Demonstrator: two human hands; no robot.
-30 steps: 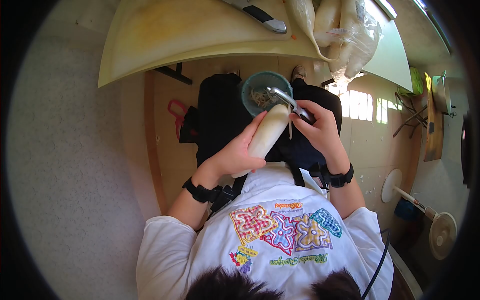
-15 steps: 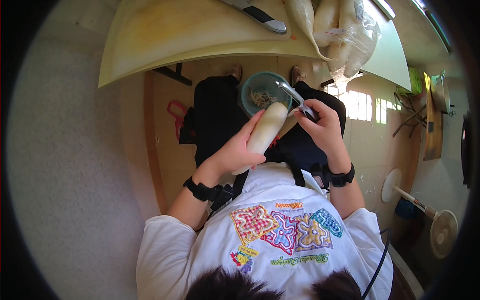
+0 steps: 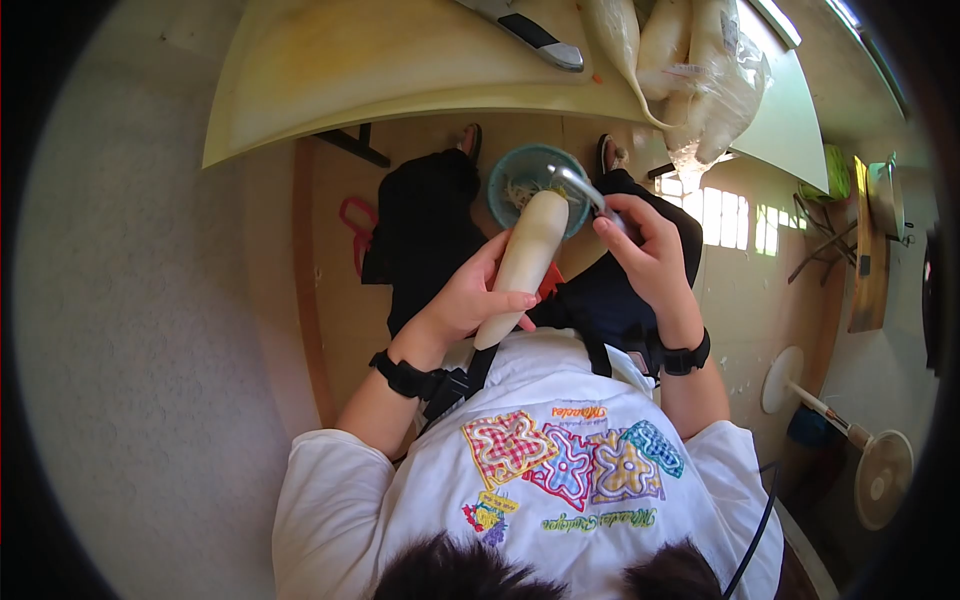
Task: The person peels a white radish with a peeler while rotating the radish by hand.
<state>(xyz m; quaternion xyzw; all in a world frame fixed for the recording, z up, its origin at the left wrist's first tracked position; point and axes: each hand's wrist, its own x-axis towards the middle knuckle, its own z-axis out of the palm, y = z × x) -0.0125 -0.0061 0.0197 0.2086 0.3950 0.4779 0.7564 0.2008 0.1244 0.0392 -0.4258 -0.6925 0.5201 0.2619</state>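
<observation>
My left hand (image 3: 478,292) is wrapped around a long white daikon radish (image 3: 533,245), which slants with its rounded top away from me. A peeler (image 3: 577,187) with a shiny metal head is gripped by its handle in my right hand (image 3: 650,245), the head close to the radish's far end. Below the radish tip, between my feet, a teal basket (image 3: 495,192) holds thin pale peelings (image 3: 520,190).
Across the top stands a table with a cutting board (image 3: 330,65), a dark-handled knife (image 3: 540,42) and more radishes in a clear plastic bag (image 3: 705,95). On the right are a white fan (image 3: 872,478) and a folding stand (image 3: 825,235). A pale wall (image 3: 150,330) is at left.
The radish has tilted slightly more upright and its far end has shifted left and away from me. My left thumb now lies across it. The peeler has moved a little left.
</observation>
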